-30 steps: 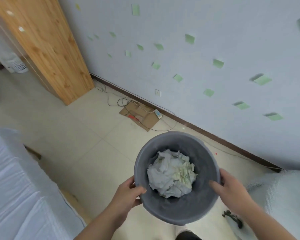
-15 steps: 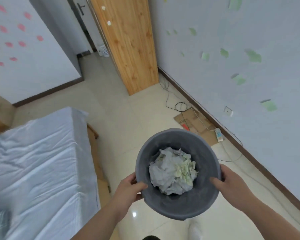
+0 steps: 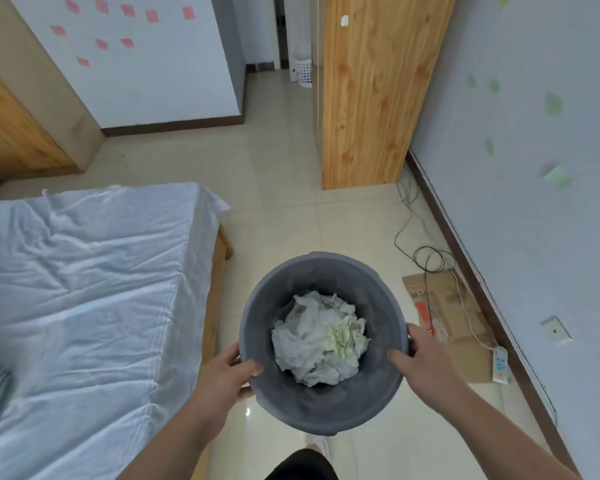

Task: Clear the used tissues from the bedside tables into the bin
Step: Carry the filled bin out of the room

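Observation:
I carry a round grey bin [image 3: 291, 275] in front of me, above the tiled floor. A heap of crumpled white and pale green tissues [image 3: 317, 336] fills its bottom. My left hand [image 3: 222, 379] grips the bin's near left rim, thumb hooked inside. My right hand [image 3: 421, 367] grips the right rim the same way, thumb over the edge. No bedside table is in view.
A bed with a wrinkled white sheet [image 3: 84, 289] fills the left. A tall wooden wardrobe [image 3: 371, 91] stands ahead on the right. Cables, flat cardboard [image 3: 444, 306] and a power strip [image 3: 499, 365] lie along the right wall. A doorway with a white basket [image 3: 303, 72] lies ahead.
My view has swung left from the right wall toward the bed and the doorway. Both hands keep the same grip on the bin, which stays in front of me.

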{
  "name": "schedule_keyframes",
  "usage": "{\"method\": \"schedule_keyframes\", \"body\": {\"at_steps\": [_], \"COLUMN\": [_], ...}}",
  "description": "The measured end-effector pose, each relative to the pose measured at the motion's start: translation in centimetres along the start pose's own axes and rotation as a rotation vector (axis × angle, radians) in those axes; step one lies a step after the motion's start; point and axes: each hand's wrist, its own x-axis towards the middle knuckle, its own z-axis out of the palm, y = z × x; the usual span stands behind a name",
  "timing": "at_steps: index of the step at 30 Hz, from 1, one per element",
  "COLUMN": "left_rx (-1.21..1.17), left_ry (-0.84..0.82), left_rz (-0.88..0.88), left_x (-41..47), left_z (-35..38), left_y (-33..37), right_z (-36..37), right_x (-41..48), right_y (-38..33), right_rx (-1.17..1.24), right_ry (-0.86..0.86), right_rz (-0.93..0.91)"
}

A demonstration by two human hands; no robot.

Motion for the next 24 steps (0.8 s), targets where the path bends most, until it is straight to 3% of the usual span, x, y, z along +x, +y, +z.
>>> {"method": "schedule_keyframes", "body": {"at_steps": [9, 16, 24], "left_rx": [0.000, -0.013, -0.063], "left_ry": [-0.041, -0.039, 0.069], "left_rz": [0.062, 0.090, 0.042], "left_x": [13.7, 25.2, 38.3], "left_z": [-1.9, -0.7, 0.3], "left_y": [15.2, 23.5, 33.4], "right_z": [-2.9, -5.0, -7.7], "right_x": [16.8, 30.2, 49.5], "right_y": [-11.6, -15.9, -22.7], "right_rx": [0.035, 0.053, 0.028], "right_ry": [0.043, 0.044, -0.116], "right_rz": [-0.034, -0.049, -0.082]}}
